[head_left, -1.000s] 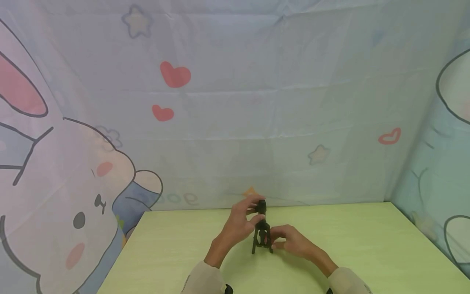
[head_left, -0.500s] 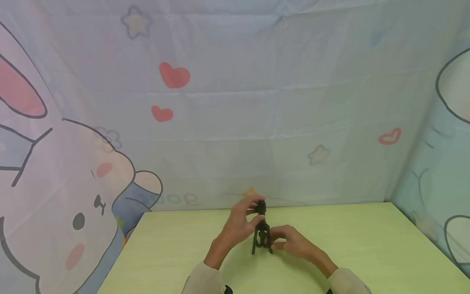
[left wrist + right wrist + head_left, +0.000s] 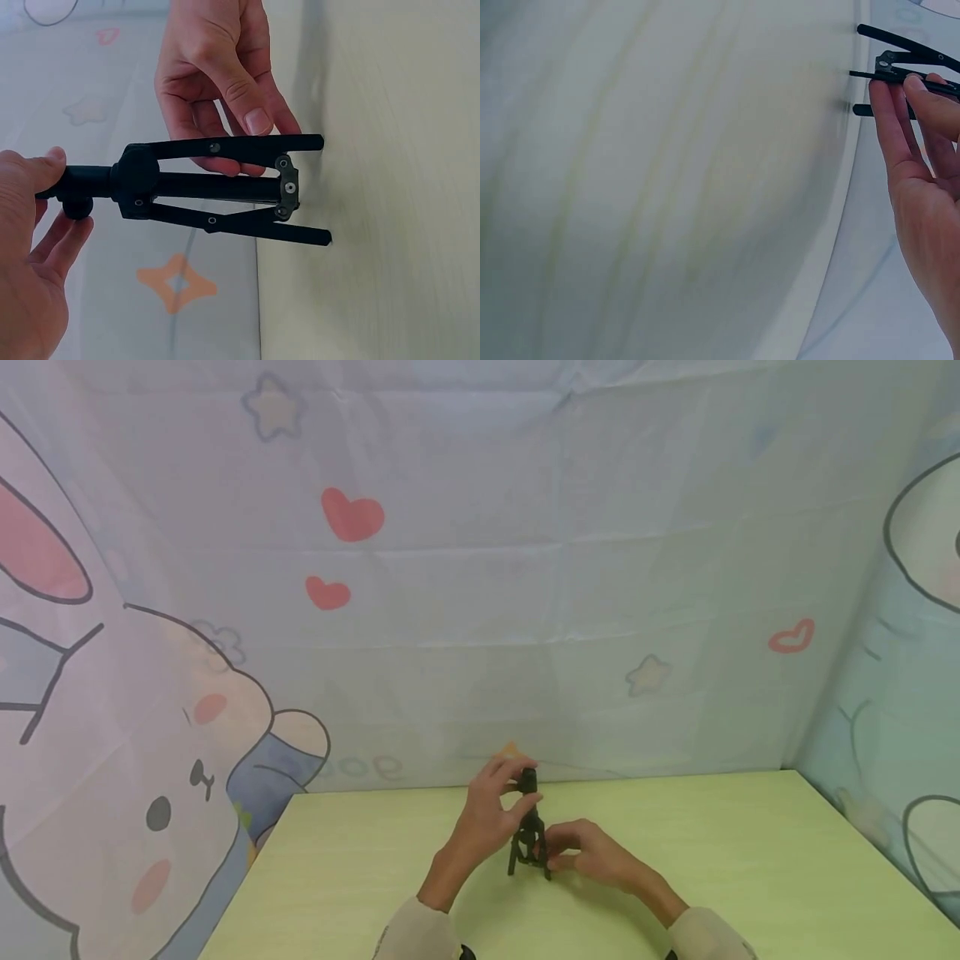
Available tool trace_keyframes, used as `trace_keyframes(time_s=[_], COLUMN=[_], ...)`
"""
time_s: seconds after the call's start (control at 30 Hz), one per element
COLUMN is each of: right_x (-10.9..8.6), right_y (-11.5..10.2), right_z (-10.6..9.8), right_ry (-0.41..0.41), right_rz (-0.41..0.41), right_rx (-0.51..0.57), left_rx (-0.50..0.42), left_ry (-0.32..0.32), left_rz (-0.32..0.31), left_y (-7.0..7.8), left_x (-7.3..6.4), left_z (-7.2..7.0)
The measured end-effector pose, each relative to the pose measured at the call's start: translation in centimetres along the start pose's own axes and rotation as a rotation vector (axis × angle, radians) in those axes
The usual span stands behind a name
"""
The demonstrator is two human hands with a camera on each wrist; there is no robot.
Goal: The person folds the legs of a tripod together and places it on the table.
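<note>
A small black tripod [image 3: 528, 841] stands upright on the table, its legs slightly spread. My left hand [image 3: 486, 814] grips its upper column, thumb on the near side and fingers behind. In the left wrist view, a round black knob [image 3: 77, 208] sticks out beside those fingers. Lower down, my right hand [image 3: 592, 857] pinches one of the legs between thumb and fingertips. The right wrist view shows that leg between thumb and fingers, with another leg [image 3: 896, 37] spread away from it. Metal hinge brackets [image 3: 287, 187] join the legs to the centre rod.
The tripod stands on a pale yellow-green table [image 3: 360, 843]. Behind the table's back edge hangs a cloth backdrop [image 3: 465, 610] printed with hearts, stars and a rabbit. More printed cloth [image 3: 870, 727] hangs along the right side.
The tripod and both hands sit very slightly further left in the head view, and the backdrop has shifted a little too. Both hands keep their hold.
</note>
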State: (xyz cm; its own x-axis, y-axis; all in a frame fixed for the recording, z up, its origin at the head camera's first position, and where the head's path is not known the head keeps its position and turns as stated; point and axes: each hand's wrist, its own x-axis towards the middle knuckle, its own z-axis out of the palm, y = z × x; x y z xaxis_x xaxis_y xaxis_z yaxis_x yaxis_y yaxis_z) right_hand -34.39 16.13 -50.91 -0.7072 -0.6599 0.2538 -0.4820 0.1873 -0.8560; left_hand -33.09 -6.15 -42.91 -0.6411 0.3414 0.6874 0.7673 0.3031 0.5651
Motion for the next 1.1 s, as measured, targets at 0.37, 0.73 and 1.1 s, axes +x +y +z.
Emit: trace_keyframes(time_s=[0.37, 0.73, 1.1], right_x=[0.12, 0.18, 0.30], right_y=[-0.47, -0.66, -0.97], right_z=[-0.08, -0.24, 0.01], right_ry=[0.049, 0.195, 0.143], right_rz=[-0.016, 0.011, 0.012], right_rx=[-0.033, -0.080, -0.030], left_rx=[0.006, 0.002, 0.001], left_ry=[-0.015, -0.042, -0.023], left_rz=[0.042, 0.056, 0.093], left_y=[-0.03, 0.24, 0.21], left_x=[-0.07, -0.16, -0.20], left_z=[-0.21, -0.40, -0.38])
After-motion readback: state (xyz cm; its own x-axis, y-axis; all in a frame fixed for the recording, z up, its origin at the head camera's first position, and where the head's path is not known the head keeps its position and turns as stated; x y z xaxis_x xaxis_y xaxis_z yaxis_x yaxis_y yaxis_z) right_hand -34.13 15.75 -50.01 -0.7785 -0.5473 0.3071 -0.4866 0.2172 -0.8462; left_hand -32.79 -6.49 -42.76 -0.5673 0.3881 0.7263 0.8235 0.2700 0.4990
